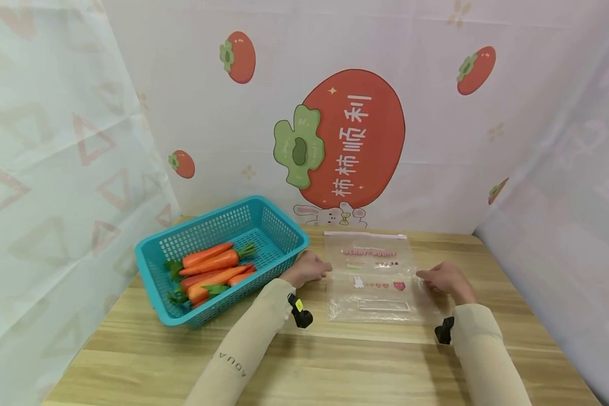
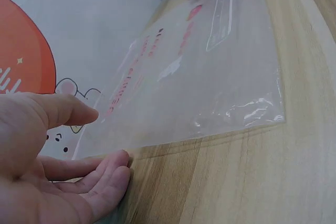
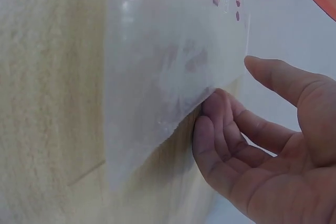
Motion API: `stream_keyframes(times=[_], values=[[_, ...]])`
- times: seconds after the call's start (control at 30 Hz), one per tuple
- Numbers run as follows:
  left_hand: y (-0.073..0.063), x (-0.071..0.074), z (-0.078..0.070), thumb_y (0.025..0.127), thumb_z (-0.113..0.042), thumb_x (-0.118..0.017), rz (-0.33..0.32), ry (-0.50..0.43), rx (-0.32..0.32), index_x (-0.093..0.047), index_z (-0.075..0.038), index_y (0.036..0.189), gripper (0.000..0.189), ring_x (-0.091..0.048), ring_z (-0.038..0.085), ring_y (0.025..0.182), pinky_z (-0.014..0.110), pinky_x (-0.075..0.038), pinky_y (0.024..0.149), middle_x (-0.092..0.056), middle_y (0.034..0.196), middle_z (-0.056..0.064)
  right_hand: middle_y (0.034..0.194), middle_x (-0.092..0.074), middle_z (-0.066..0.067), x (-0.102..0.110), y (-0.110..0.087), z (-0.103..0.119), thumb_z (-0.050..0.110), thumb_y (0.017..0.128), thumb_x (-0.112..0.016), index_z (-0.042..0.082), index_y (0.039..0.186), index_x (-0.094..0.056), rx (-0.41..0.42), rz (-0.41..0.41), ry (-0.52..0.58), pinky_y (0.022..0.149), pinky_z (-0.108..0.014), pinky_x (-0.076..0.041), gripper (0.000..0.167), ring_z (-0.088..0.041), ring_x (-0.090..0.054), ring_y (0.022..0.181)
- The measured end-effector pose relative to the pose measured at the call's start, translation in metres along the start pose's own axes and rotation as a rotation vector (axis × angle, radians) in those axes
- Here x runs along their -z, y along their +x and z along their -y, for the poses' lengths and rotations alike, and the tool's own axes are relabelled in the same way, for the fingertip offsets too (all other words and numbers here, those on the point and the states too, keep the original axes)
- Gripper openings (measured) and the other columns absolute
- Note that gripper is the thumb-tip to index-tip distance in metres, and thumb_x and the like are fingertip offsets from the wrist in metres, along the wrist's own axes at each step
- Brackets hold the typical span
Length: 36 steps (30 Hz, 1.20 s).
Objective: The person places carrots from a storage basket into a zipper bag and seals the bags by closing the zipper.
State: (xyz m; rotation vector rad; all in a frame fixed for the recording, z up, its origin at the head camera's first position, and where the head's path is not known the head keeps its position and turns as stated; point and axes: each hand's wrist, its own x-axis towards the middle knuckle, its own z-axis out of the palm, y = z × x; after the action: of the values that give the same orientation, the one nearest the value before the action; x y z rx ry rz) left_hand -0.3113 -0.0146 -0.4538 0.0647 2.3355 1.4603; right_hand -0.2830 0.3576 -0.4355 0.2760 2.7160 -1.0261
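Fingertips (image 3: 212, 103) of the right hand (image 1: 446, 281) touch a slightly raised side edge of a clear, flat plastic bag with pink print (image 1: 370, 276); the thumb stands apart, so nothing is pinched. The left hand (image 1: 307, 269) is beside the opposite edge, thumb and fingers spread; whether it touches, I cannot tell. The single bag lies on the pale wood-grain table (image 1: 345, 366), between the hands. It looks light, limp and rather slippery, best taken by its side edges or the stiffer-looking pale strip (image 1: 365, 234) along its far end. To the left sits one blue, rectangular plastic basket (image 1: 218, 309) holding at least five orange carrots (image 1: 213, 263); overlap hides the exact count.
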Motion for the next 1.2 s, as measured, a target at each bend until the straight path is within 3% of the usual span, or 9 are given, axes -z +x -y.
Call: stream_keyframes(times=[0.13, 0.27, 0.4, 0.5, 0.67, 0.87, 1.07, 1.2], values=[[0.000, 0.002, 0.003, 0.101, -0.016, -0.069, -0.003, -0.029, -0.026, -0.077, 0.002, 0.100, 0.020, -0.063, 0.015, 0.082, 0.028, -0.059, 0.077, -0.073, 0.096, 0.007, 0.057, -0.052, 0.005, -0.005, 0.004, -0.005, 0.030, 0.100, -0.068, 0.009, 0.060, -0.062, -0.017, 0.010, 0.061, 0.058, -0.027, -0.041, 0.045, -0.011, -0.047, 0.057], [0.000, 0.001, 0.007, 0.101, -0.015, -0.070, -0.006, -0.043, -0.026, -0.077, 0.004, 0.103, 0.021, -0.067, 0.015, 0.081, 0.029, -0.062, 0.080, -0.076, 0.095, 0.009, 0.053, -0.045, 0.008, -0.005, 0.007, -0.009, 0.029, 0.101, -0.067, 0.015, 0.057, -0.055, -0.008, 0.029, 0.095, 0.055, -0.025, -0.038, 0.048, -0.009, -0.042, 0.053], [0.000, 0.000, 0.009, 0.101, -0.010, -0.070, -0.018, -0.082, -0.051, -0.078, 0.005, 0.106, 0.019, -0.069, 0.013, 0.079, 0.029, -0.065, 0.079, -0.077, 0.094, 0.012, 0.062, -0.053, 0.005, -0.002, 0.004, -0.010, 0.030, 0.103, -0.065, 0.010, 0.067, -0.063, -0.015, 0.037, 0.127, 0.060, -0.027, -0.042, 0.041, -0.011, -0.047, 0.061], [-0.001, -0.001, 0.008, 0.101, -0.007, -0.069, -0.028, -0.109, -0.069, -0.078, 0.006, 0.111, 0.018, -0.069, 0.011, 0.078, 0.029, -0.065, 0.079, -0.078, 0.096, 0.014, 0.075, -0.060, 0.002, 0.000, 0.000, -0.011, 0.030, 0.105, -0.063, 0.004, 0.087, -0.073, -0.024, 0.028, 0.149, 0.066, -0.027, -0.046, 0.034, -0.013, -0.053, 0.071], [-0.003, -0.004, 0.008, 0.100, -0.004, -0.069, -0.041, -0.151, -0.094, -0.079, 0.006, 0.109, 0.016, -0.069, 0.011, 0.077, 0.028, -0.065, 0.077, -0.077, 0.094, 0.013, 0.086, -0.061, -0.001, 0.001, -0.008, -0.012, 0.029, 0.107, -0.061, -0.007, 0.112, -0.072, 0.001, -0.002, 0.137, 0.069, -0.028, -0.051, 0.038, -0.015, -0.055, 0.080], [-0.006, -0.011, 0.008, 0.098, -0.005, -0.071, -0.097, -0.150, -0.164, -0.080, 0.003, 0.103, 0.012, -0.067, 0.009, 0.075, 0.026, -0.063, 0.074, -0.076, 0.090, 0.007, 0.084, -0.062, 0.003, 0.004, -0.015, -0.012, 0.030, 0.107, -0.062, -0.006, 0.112, -0.072, 0.044, -0.042, 0.146, 0.070, -0.026, -0.048, 0.038, -0.013, -0.054, 0.082], [-0.015, -0.016, 0.006, 0.097, -0.005, -0.073, -0.126, -0.170, -0.214, -0.078, 0.002, 0.101, 0.010, -0.069, 0.009, 0.076, 0.029, -0.064, 0.076, -0.078, 0.090, 0.010, 0.077, -0.063, 0.007, 0.010, -0.020, -0.009, 0.031, 0.108, -0.062, -0.007, 0.111, -0.072, 0.095, -0.080, 0.212, 0.068, -0.023, -0.049, 0.039, -0.006, -0.056, 0.075], [-0.021, -0.016, 0.004, 0.097, -0.007, -0.074, -0.140, -0.175, -0.233, -0.078, 0.000, 0.100, 0.008, -0.068, 0.008, 0.076, 0.031, -0.064, 0.077, -0.076, 0.088, 0.007, 0.086, -0.070, 0.008, 0.013, -0.023, -0.005, 0.033, 0.107, -0.063, -0.009, 0.122, -0.069, 0.106, -0.106, 0.241, 0.071, -0.021, -0.054, 0.045, -0.002, -0.062, 0.080]])
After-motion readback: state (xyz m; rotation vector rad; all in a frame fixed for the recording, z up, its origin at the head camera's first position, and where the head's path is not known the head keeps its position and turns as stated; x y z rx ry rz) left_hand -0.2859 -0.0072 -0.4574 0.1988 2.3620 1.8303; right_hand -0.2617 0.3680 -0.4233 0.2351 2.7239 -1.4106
